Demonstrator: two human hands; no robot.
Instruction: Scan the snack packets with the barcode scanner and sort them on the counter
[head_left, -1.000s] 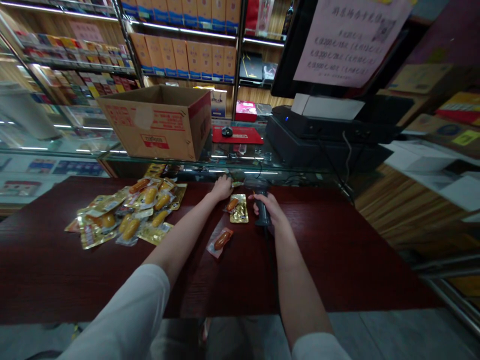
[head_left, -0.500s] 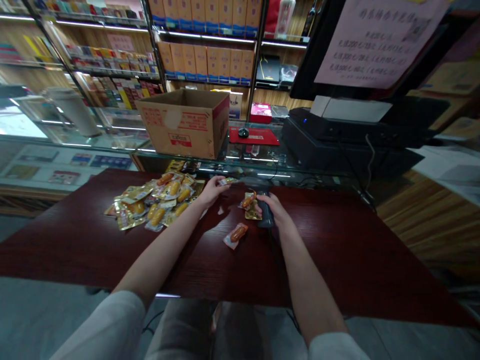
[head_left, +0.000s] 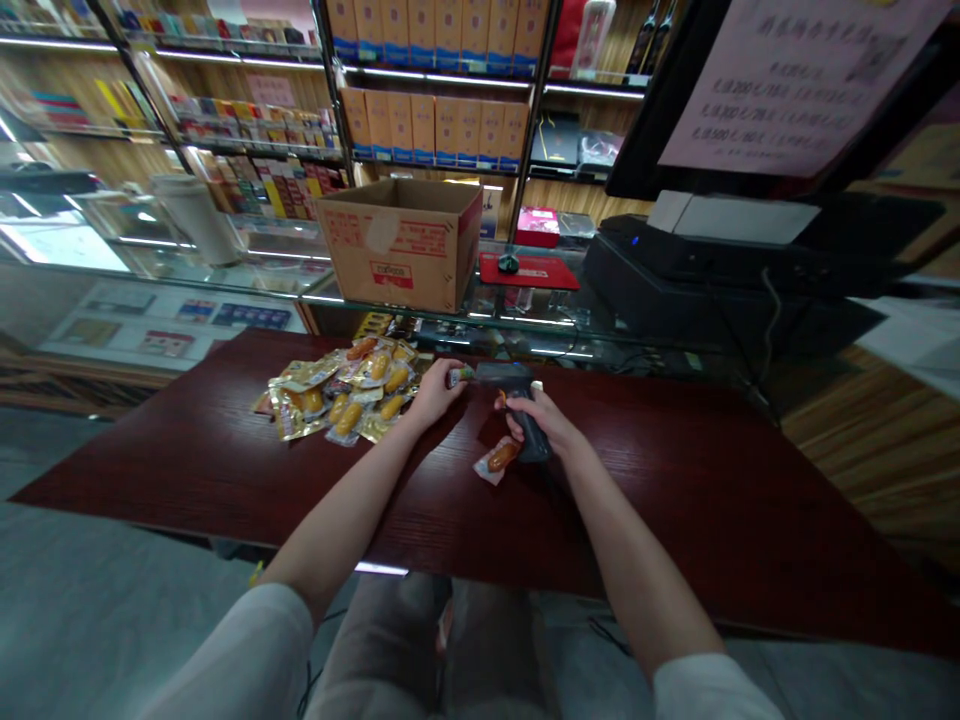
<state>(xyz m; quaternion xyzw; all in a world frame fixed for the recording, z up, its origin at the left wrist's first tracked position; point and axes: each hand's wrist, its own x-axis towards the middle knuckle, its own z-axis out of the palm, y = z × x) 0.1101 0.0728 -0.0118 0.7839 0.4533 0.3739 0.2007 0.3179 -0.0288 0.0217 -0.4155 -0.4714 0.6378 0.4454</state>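
My right hand (head_left: pixel 551 420) is wrapped round the grip of a dark handheld barcode scanner (head_left: pixel 504 375). The scanner's head points left, close to a small snack packet (head_left: pixel 460 375) pinched in the fingers of my left hand (head_left: pixel 435 393). Just below the scanner grip, a clear-wrapped brown sausage (head_left: pixel 501 457) lies on the dark red table (head_left: pixel 457 530). To the left of my left hand is a heap of snack packets (head_left: pixel 352 390), some gold, some clear with yellow sausages inside. My right hand and the scanner hide part of the tabletop behind them.
An open cardboard box (head_left: pixel 397 250) stands on the glass counter beyond the table. Right of it are a red mat (head_left: pixel 551 272) with a mouse (head_left: pixel 508 263) and a black machine (head_left: pixel 720 260) below a screen. Stocked shelves (head_left: pixel 442 75) line the back.
The view has shifted, moving the surroundings rightward in the picture. The scanner has moved left over the table, covering packets seen beside it earlier. My left hand has tilted its packet toward the scanner.
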